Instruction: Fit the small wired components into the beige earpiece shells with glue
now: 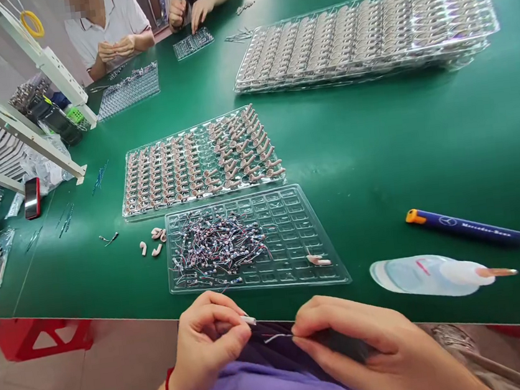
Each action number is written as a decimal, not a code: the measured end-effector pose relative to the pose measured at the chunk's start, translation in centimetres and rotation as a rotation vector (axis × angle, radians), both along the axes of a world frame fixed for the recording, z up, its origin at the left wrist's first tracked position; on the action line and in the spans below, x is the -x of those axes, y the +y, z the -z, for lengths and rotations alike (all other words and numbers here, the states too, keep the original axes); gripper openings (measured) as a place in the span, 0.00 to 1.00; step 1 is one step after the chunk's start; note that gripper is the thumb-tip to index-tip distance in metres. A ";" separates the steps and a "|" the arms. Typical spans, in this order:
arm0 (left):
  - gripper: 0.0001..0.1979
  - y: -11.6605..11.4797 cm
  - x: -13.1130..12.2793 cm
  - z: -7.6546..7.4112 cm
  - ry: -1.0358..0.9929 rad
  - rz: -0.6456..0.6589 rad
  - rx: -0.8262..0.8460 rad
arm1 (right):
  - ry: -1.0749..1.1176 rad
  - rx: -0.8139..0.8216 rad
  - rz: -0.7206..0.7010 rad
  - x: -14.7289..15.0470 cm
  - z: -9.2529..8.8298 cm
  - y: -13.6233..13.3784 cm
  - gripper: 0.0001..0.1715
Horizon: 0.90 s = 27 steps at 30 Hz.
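Just past the table's front edge, my left hand point(208, 342) pinches a small pale tube-shaped piece point(248, 320) between thumb and fingers. Across from it, the thumb and forefinger of my right hand point(351, 335) are closed on thin red and white wires point(279, 337). Whether the wires join the pale piece cannot be made out. Directly beyond my hands lies a clear compartment tray point(291, 223). A heap of small wired components point(218, 243) covers its left side, and a few beige earbud shells point(319, 260) lie at its right.
Behind it stands a tray of beige earbud shells point(164, 174); stacked filled trays point(363, 33) lie farther right. A squeeze bottle point(429, 276) and a blue cutter-like tool point(470, 227) are at right. Loose shells point(157, 250) lie left. Two people work across the table near a metal frame point(60, 86).
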<state>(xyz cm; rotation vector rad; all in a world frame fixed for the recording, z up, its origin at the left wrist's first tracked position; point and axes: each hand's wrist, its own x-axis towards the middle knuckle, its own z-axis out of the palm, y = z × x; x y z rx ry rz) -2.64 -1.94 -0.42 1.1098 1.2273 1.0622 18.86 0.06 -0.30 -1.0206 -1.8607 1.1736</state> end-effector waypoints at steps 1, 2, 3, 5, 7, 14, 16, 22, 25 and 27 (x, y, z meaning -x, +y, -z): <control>0.03 0.0 0.1 0.0 -0.018 -0.010 0.022 | 0.016 -0.025 0.017 -0.1 -0.1 0.0 0.08; 0.03 0.0 0.1 0.1 -0.034 -0.011 0.046 | 0.037 -0.056 0.037 -0.2 -0.2 0.0 0.07; 0.02 0.0 0.2 0.1 -0.058 -0.010 0.078 | 0.059 -0.091 0.056 -0.3 -0.3 0.0 0.07; 0.06 -0.2 0.1 0.1 -0.140 -0.018 0.166 | 0.079 -0.163 0.087 -0.3 -0.4 -0.1 0.08; 0.11 -0.4 -0.1 0.1 -0.225 -0.034 0.250 | 0.075 -0.216 0.117 -0.2 -0.4 -0.3 0.10; 0.08 -0.5 -0.9 0.2 -0.325 -0.027 0.334 | 0.060 -0.266 0.151 0.3 -0.2 -0.9 0.11; 0.07 -0.4 -1.1 0.2 -0.337 -0.016 0.365 | 0.059 -0.252 0.143 0.4 -0.2 -0.9 0.12; 0.08 -0.6 -1.1 0.3 -0.320 -0.020 0.378 | 0.067 -0.240 0.142 0.4 0.1 -0.9 0.11; 0.08 -0.8 -1.0 0.4 -0.301 -0.020 0.368 | 0.046 -0.226 0.125 0.3 0.3 -1.0 0.11; 0.08 -0.9 -1.0 0.3 -0.289 -0.019 0.372 | 0.033 -0.212 0.112 0.2 0.5 -1.1 0.12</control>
